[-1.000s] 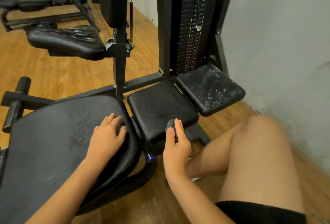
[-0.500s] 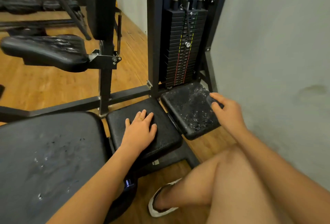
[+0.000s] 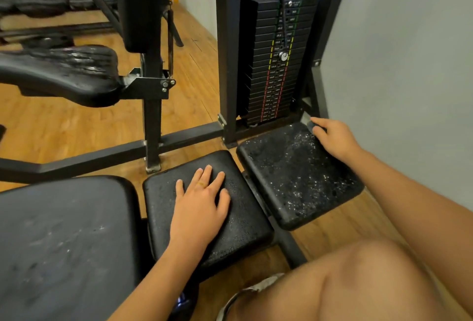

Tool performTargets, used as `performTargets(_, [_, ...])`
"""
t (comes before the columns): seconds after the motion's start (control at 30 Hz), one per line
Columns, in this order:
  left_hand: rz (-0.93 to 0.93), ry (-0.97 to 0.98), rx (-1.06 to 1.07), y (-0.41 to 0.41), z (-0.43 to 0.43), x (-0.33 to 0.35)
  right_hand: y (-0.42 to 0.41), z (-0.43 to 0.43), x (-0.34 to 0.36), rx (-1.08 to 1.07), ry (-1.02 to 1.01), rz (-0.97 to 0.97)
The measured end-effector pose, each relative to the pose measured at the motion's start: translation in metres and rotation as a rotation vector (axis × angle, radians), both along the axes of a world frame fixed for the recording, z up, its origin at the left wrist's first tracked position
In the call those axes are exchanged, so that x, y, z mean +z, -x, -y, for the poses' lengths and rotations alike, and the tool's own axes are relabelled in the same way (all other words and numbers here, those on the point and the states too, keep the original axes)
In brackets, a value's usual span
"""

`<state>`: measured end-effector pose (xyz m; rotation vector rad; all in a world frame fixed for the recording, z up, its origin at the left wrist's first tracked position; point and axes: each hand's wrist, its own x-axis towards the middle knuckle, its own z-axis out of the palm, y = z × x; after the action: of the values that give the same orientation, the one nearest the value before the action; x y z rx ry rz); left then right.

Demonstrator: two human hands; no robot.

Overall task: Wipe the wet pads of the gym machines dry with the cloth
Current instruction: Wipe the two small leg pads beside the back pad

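Observation:
Three black pads lie in a row in the head view. The right pad (image 3: 294, 180) is speckled with water drops. At its far right corner my right hand (image 3: 335, 139) grips a small dark grey cloth (image 3: 312, 126), most of it hidden under my fingers. My left hand (image 3: 199, 205) rests flat, fingers spread, on the middle pad (image 3: 240, 228), which looks mostly dull. The large seat pad (image 3: 64, 244) at the lower left shows faint streaks.
The black weight stack (image 3: 276, 65) and its upright frame stand just behind the pads. A grey wall (image 3: 409, 77) runs close along the right. Another black seat (image 3: 64, 72) with wet glints hangs at the left over the wooden floor. My bare knee (image 3: 358, 282) is at the bottom right.
My right hand carried the cloth from the middle pad's near edge to the right pad's far corner. My left hand shifted from the large seat onto the middle pad.

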<state>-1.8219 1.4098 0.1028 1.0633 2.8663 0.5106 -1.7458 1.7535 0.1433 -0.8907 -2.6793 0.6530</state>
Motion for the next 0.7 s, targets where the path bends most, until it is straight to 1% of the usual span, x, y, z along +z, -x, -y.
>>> performTargets(0.17, [-0.025, 0.007, 0.007, 0.002, -0.002, -0.004, 0.022, -0.017, -0.01, 0.018, 0.074, 0.011])
performTargets(0.3, [-0.047, 0.0, 0.011, 0.002, -0.001, -0.005, 0.01, -0.007, -0.003, 0.019, 0.104, -0.002])
performTargets(0.53, [-0.052, 0.014, 0.003, 0.002, -0.003, -0.008, -0.036, 0.011, 0.002, 0.069, 0.053, -0.001])
performTargets(0.7, [-0.052, 0.011, 0.0, 0.003, -0.004, -0.008, -0.002, 0.003, -0.007, 0.077, -0.03, -0.027])
